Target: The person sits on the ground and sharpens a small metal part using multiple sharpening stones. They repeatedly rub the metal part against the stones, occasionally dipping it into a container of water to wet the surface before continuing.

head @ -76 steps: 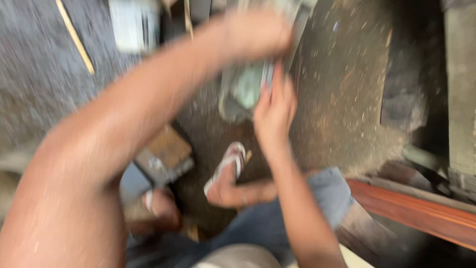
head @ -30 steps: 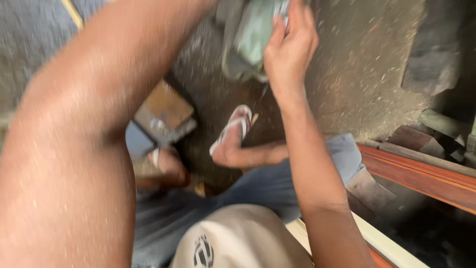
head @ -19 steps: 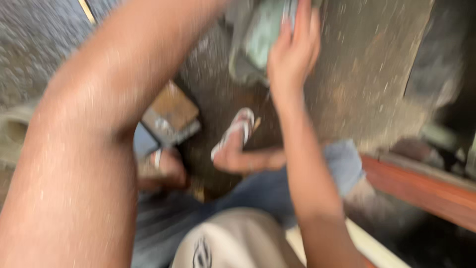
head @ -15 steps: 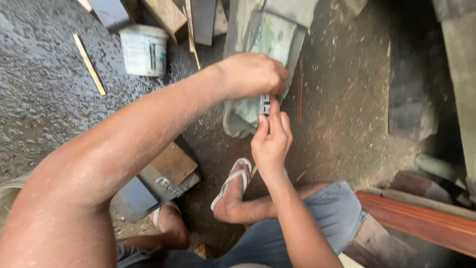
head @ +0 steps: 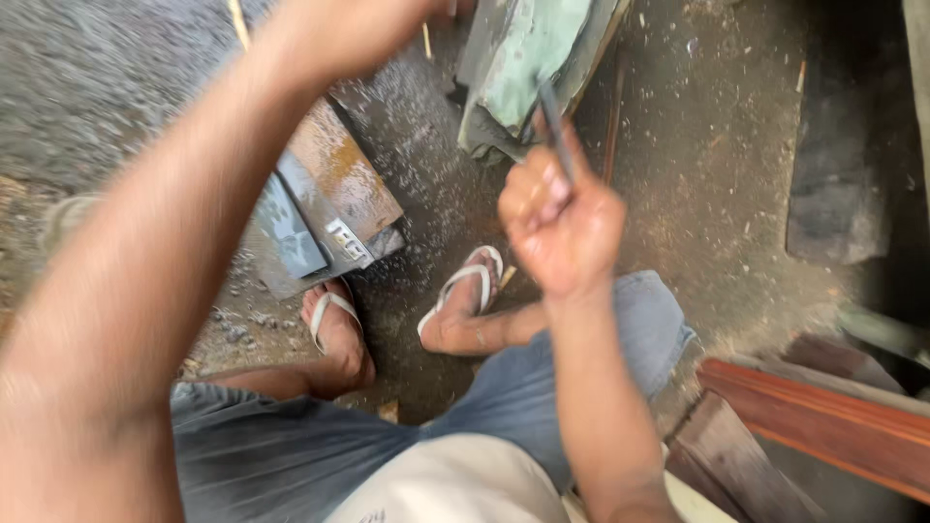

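The person is sitting low over a dusty floor (head: pixel 736 165), with both feet in pale sandals (head: pixel 463 291) planted on it, so the work is lying between the knees and in front of them.

The right hand (head: pixel 562 218) is closing into a fist around a thin dark metal rod (head: pixel 554 126). The fingers (head: pixel 528 194) are wrapping it tightly and the rod is standing up out of the fist, leaning a little to the left, so its far end is pointing toward the green-painted board (head: pixel 533 53). This board is lying on the floor at the far side, just beyond the rod; whether the tip is touching it I cannot tell, because the picture is blurred there.

The left arm is reaching across from the near left to the far side, and the left hand (head: pixel 363 24) is being cut by the top edge and is blurred, so I cannot tell if its fingers are wide or holding anything.

To the left of the feet, a few flat pieces (head: pixel 329 208), one rusty brown and others grey, are lying stacked on the floor, within easy reach. At the near right, a reddish wooden beam (head: pixel 823 426) is lying aside.
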Motion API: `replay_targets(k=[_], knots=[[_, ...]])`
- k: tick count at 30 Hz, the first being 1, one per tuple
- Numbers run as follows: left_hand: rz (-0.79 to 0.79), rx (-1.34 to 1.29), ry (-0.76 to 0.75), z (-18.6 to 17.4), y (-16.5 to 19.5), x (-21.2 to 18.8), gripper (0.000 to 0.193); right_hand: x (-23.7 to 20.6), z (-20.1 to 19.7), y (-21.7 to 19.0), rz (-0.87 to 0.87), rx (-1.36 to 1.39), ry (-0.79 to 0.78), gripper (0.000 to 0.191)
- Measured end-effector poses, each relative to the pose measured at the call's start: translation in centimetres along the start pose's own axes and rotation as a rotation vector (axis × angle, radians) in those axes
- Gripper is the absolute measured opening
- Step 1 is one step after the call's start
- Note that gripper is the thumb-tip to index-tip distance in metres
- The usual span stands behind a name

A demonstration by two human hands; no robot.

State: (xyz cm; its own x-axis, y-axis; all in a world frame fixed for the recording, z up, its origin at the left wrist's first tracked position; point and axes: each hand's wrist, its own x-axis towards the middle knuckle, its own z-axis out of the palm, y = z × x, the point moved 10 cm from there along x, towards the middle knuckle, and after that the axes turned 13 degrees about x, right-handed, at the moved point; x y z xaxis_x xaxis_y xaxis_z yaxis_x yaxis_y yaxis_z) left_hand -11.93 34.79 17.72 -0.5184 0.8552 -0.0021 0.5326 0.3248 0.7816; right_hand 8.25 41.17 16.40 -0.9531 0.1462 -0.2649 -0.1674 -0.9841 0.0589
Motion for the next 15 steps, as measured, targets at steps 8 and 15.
replay_targets(k=[8, 15], knots=[[-0.071, -0.747, 0.084, 4.7, 6.5, -19.2, 0.037, -8.8, -1.9, 11.8, 0.298, 0.39, 0.045, 0.045], [-0.166, -0.857, 0.345, 4.8, 4.6, -27.6, 0.016, -11.8, -3.9, 16.5, 0.369, 0.141, 0.147, 0.019]])
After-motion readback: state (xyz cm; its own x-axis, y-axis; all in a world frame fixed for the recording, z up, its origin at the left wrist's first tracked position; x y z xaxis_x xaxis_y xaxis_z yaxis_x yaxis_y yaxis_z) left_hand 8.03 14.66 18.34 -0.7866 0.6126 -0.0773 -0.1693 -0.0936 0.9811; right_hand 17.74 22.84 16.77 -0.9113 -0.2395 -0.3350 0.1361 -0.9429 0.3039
